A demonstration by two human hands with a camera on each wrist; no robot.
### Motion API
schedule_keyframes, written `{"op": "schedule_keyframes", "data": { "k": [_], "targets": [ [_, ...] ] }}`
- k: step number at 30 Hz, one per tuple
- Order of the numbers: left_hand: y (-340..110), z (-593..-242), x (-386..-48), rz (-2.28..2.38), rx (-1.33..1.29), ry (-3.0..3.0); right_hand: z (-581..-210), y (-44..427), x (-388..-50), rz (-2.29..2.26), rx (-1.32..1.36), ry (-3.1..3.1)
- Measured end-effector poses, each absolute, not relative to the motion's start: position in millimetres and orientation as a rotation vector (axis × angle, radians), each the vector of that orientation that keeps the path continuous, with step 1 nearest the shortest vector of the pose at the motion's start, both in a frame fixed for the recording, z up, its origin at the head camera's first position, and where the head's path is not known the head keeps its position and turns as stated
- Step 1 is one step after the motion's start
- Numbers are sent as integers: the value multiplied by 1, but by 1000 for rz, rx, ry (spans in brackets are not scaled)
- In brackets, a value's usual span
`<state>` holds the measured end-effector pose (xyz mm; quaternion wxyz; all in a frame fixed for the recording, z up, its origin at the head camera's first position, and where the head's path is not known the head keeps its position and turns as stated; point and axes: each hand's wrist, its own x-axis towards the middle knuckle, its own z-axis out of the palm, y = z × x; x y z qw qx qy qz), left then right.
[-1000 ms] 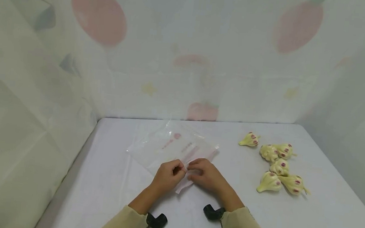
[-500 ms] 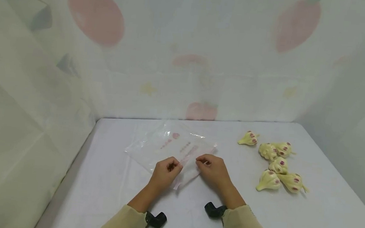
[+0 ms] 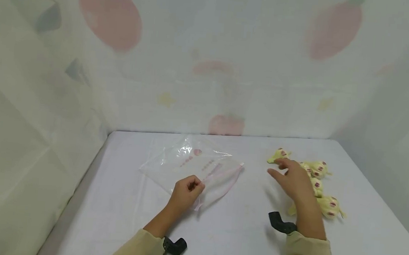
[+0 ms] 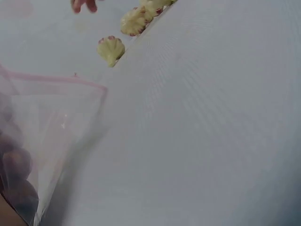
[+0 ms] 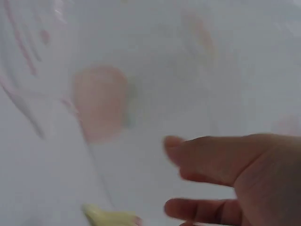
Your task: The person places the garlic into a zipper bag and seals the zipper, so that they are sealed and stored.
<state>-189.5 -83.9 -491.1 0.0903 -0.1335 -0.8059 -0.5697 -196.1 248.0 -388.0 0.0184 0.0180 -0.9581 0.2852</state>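
Observation:
A clear plastic bag (image 3: 172, 165) with a pink edge and red print lies on the table. My left hand (image 3: 185, 192) pinches its near edge, and the pink-edged mouth stands parted beside the fingers. In the left wrist view the plastic bag (image 4: 56, 103) covers the curled fingers. My right hand (image 3: 294, 180) is in the air over the garlic bulbs with thumb and fingers spread, holding nothing. Nearest its fingertips sits a single garlic bulb (image 3: 279, 154). Several more bulbs, such as one garlic bulb (image 3: 329, 206), lie in a group partly hidden behind the hand.
The white-covered table (image 3: 239, 234) ends at a back edge against a hanging printed curtain (image 3: 266, 76). More curtain hangs at the left and right sides. A black wrist mount (image 3: 281, 223) juts from the right wrist, and another black mount (image 3: 175, 246) from the left.
My right hand has let go of the bag's edge and moved right to the garlic bulbs, its fingers spreading. The bag's mouth has parted. My left hand stays nearly in place.

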Motion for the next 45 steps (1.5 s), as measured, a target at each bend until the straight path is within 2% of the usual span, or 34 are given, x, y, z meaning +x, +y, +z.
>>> {"op": "schedule_keyframes", "data": {
  "k": [6,15,27,30,38,45],
  "targets": [
    [-82,-490,-191,-1676,-364,-2352,-365,297,-176,967,-22,-3144],
    [-78,-486,-190,-1686,-284,-2352,-372,319,-172,1088,100,-3254],
    [-74,-448,-170,-1694,-298,-2347,-392,312,-183,1083,181,-3310],
    [-74,-450,-171,-1695,-301,-2360,-398,307,-186,1122,180,-3273],
    [-78,-486,-189,-1689,-286,-2369,-429,280,-208,1047,187,-3201],
    [-80,-491,-191,-1705,-339,-2356,-458,262,-224,1193,151,-3091]
  ]
}}
